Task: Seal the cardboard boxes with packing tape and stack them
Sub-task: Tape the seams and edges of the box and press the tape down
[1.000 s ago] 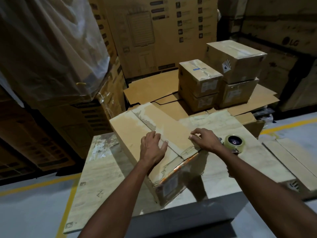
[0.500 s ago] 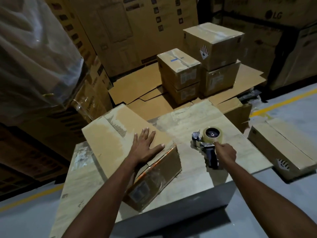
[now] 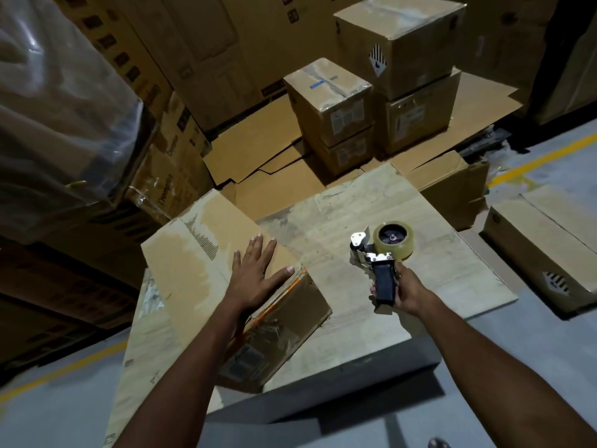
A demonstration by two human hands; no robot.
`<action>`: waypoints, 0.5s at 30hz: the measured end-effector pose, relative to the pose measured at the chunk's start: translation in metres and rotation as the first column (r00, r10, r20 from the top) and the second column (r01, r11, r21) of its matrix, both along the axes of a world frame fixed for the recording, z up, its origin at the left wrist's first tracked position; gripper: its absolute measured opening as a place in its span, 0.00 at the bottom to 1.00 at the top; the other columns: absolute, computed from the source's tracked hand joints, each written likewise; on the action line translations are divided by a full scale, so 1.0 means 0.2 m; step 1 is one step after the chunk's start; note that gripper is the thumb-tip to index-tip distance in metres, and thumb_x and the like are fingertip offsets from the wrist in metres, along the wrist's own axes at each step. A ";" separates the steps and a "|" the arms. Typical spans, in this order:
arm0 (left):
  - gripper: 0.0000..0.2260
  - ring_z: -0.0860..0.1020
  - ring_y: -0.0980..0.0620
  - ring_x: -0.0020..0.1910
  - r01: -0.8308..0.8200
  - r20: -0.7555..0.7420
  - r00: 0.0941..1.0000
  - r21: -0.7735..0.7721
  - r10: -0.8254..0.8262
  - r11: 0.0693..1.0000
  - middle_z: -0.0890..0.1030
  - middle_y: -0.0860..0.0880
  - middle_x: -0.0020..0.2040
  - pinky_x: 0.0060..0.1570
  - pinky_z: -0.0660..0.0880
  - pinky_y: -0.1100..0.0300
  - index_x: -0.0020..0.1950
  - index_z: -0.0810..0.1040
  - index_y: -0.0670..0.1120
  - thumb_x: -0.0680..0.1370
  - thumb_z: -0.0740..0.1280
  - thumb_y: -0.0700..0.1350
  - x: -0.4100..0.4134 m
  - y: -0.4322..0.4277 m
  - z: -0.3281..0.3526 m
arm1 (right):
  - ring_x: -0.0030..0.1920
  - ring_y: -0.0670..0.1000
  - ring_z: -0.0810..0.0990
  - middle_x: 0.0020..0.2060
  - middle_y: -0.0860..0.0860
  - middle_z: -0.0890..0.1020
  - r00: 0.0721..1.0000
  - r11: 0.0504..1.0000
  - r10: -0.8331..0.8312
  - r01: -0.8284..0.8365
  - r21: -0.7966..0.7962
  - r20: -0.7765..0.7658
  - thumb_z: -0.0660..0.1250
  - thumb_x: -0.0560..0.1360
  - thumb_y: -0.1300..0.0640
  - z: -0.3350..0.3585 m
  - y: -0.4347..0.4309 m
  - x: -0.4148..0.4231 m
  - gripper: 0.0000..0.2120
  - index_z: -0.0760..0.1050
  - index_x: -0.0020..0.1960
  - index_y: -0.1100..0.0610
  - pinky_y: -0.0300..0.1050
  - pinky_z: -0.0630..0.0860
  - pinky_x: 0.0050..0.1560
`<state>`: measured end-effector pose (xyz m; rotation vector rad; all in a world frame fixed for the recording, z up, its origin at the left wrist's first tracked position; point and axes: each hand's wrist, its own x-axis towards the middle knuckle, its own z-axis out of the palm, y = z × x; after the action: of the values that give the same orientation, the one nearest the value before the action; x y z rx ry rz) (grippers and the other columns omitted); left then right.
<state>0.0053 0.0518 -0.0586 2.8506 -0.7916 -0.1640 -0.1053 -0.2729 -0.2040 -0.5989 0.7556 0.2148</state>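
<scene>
A long cardboard box (image 3: 193,253) lies on a pale table (image 3: 371,302), its top flaps folded down. My left hand (image 3: 255,276) rests flat on those flaps near the box's near end, fingers spread. To the right, my right hand (image 3: 399,289) grips the black handle of a tape dispenser (image 3: 382,250), lifted just above the table, with a roll of clear tape on it. The dispenser is apart from the box, about a hand's width to its right.
Behind the table stand two stacks of taped boxes (image 3: 332,105), (image 3: 397,43) on flattened cardboard. A crumpled open box (image 3: 452,185) sits at the table's far right corner. Another long box (image 3: 542,250) lies on the floor at right. Plastic-wrapped cartons (image 3: 58,108) tower at left.
My right hand left the box flaps, took the tape dispenser by its handle and lifted it. My left hand flattened onto the flaps. The view tilted down and left.
</scene>
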 end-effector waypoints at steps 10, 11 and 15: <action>0.41 0.35 0.58 0.81 -0.006 -0.020 1.000 -0.006 0.006 1.000 0.39 0.55 0.83 0.79 0.35 0.42 0.83 0.46 0.62 0.75 0.46 0.80 -0.01 -0.01 0.02 | 0.46 0.65 0.84 0.45 0.65 0.83 0.996 0.942 -0.072 0.051 0.333 0.050 0.59 0.83 0.39 -0.01 0.01 0.03 0.30 0.77 0.55 0.69 0.60 0.84 0.47; 0.41 0.35 0.58 0.81 -0.007 -0.020 1.000 -0.007 0.007 1.000 0.39 0.55 0.83 0.79 0.35 0.43 0.83 0.46 0.62 0.74 0.45 0.80 -0.01 -0.01 0.02 | 0.41 0.62 0.84 0.44 0.64 0.82 0.996 0.931 -0.064 0.037 0.363 0.065 0.58 0.82 0.39 -0.01 0.01 0.03 0.30 0.76 0.55 0.68 0.57 0.84 0.43; 0.41 0.36 0.58 0.81 -0.008 -0.017 1.000 -0.012 0.008 1.000 0.40 0.55 0.83 0.79 0.35 0.42 0.83 0.47 0.62 0.74 0.45 0.80 -0.01 -0.01 0.02 | 0.33 0.51 0.76 0.40 0.55 0.77 0.997 0.881 -0.041 0.006 0.472 0.064 0.57 0.79 0.39 -0.01 0.03 0.05 0.32 0.76 0.61 0.69 0.45 0.76 0.32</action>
<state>0.0023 0.0506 -0.0546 2.8366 -0.7751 -0.1816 -0.0949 -0.2666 -0.2068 -0.1301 0.6092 0.3412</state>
